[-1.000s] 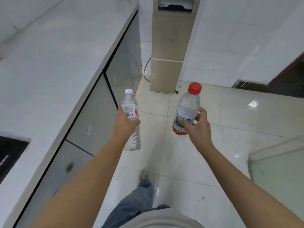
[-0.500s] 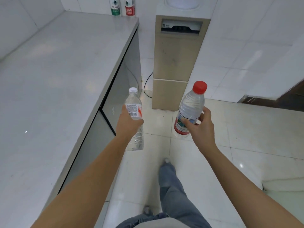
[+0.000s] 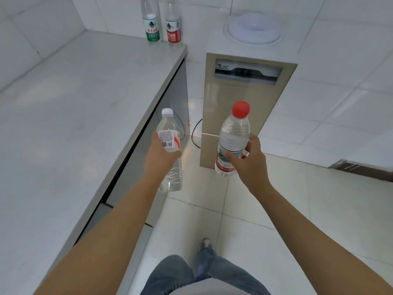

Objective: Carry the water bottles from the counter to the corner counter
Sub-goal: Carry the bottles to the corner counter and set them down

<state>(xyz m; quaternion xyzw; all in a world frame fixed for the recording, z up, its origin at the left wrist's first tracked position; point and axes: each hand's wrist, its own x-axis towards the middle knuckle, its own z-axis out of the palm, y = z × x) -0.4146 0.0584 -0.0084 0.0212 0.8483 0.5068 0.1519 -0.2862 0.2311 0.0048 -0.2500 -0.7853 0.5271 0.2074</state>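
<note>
My left hand (image 3: 160, 159) grips a clear water bottle with a white cap (image 3: 168, 129) around its label, upright, just off the counter's front edge. In my right hand (image 3: 250, 165) is a clear bottle with a red cap (image 3: 235, 132), held at its lower half and tilted slightly. Both bottles hang in the air over the floor. At the far corner of the pale counter (image 3: 80, 107) stand two more bottles against the wall, one with a green label (image 3: 151, 28) and one with a red label (image 3: 173, 28).
A beige water dispenser (image 3: 244, 99) stands right of the counter's end, with a black cable (image 3: 194, 133) on the floor beside it. White tiled walls close off the back. A pale tiled floor (image 3: 297, 209) stretches to the right; my legs and a shoe show below.
I have walked forward along the counter with both bottles. The corner bottles and the dispenser have come closer and fully into view. Both grips are unchanged.
</note>
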